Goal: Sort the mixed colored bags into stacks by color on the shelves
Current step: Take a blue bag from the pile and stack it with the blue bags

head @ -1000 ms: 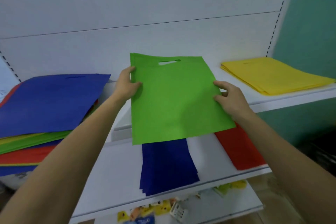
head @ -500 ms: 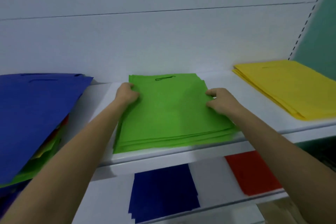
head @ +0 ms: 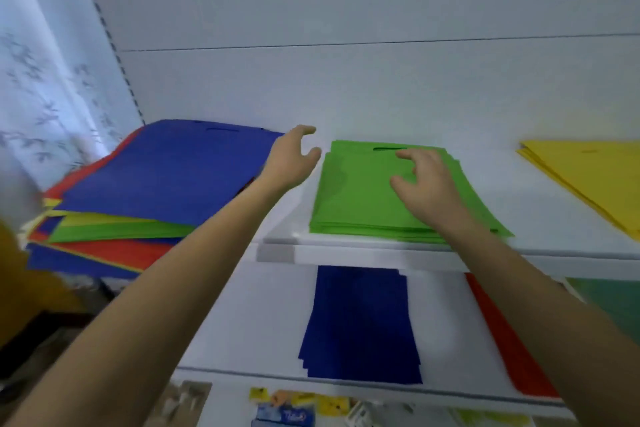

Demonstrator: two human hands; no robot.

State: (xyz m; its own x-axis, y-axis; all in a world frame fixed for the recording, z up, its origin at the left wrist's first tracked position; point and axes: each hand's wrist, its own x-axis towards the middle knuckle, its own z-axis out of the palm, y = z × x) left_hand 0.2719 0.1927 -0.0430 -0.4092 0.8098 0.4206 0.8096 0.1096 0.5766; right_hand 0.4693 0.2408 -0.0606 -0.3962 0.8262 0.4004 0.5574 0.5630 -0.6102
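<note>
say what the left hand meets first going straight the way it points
Likely the white back panel, as the left hand points over bare shelf between the mixed pile and green stack; depth unclear.

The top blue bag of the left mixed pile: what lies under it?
Under the top blue bag, a yellow edge, a green edge, a red edge and a lower blue edge stick out in front. The count of bags and the pile's middle are covered.

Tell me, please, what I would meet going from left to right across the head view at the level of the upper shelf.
The mixed pile of bags, blue on top → left hand → green stack → yellow stack.
</note>
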